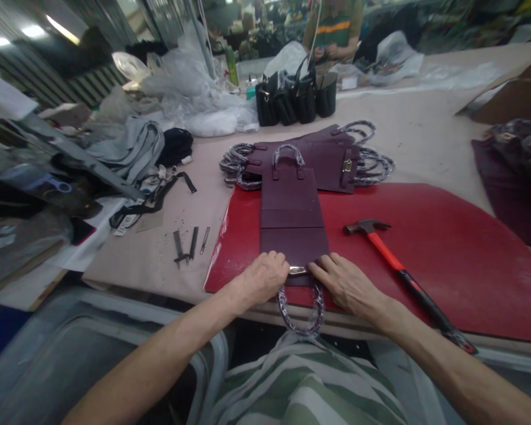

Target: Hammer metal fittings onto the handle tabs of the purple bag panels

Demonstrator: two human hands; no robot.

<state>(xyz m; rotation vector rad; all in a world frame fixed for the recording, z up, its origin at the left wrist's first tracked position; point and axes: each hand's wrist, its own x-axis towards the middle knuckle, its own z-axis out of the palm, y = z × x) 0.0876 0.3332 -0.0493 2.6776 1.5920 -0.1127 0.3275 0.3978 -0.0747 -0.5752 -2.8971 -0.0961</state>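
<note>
A flat, dark purple handbag panel [292, 195] lies lengthwise in front of me, with a plastic-wrapped handle [288, 154] at its far end and another wrapped handle [301, 330] hanging over the table's near edge. My left hand [268, 276] is closed on the panel's near left side, fingers curled beside a shiny metal clasp [298, 271]. On the other side of that clasp, my right hand [343, 282] pinches the panel's near right edge. The fingertips' undersides are hidden. To the right rests a claw hammer [396, 265] with a red and black handle.
A red mat [460, 260] lies beneath the panel. More purple bag panels [331, 159] are stacked behind it. Small metal tools [193, 242] lie at left. Black handbags [296, 100], plastic wrapping [190, 88] and a person [336, 35] are farther back; purple pieces [508, 177] sit far right.
</note>
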